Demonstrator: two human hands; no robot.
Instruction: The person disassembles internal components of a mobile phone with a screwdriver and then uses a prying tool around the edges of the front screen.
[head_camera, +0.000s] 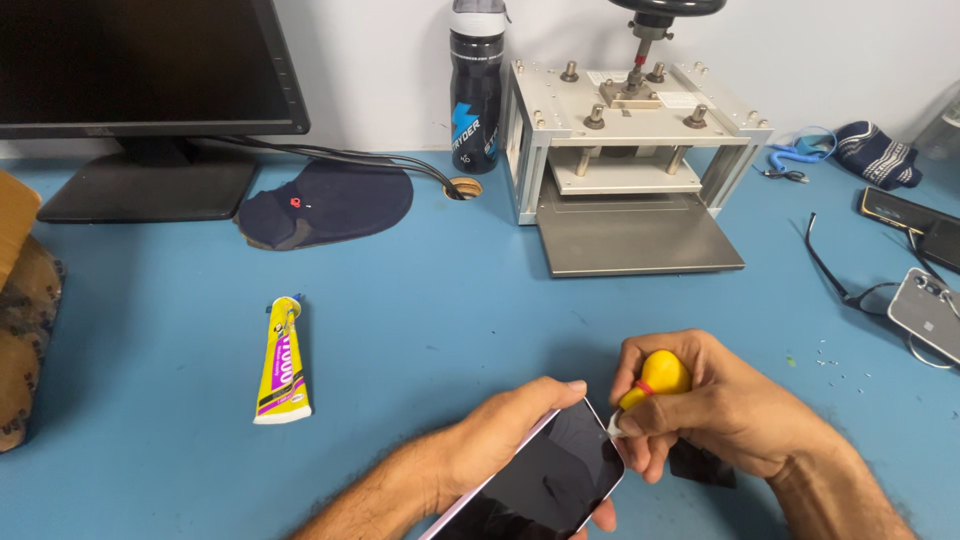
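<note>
The left hand (500, 440) gripped a phone (545, 485), its dark glossy screen facing up, pale edge showing. The right hand (710, 405) had fingers clamped around a yellow-handled tool (655, 378), tip at the phone's top corner.

A dark monitor (140, 60) stands at the far left. A yellow glue tube (281, 362) lies flat on the blue desk. The left hand (500, 440) holds a phone (545, 485), its black screen up.

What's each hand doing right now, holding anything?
Left hand: closed around the smartphone, screen up.
Right hand: closed on a yellow-handled tool, tip at the phone's top edge.
</note>
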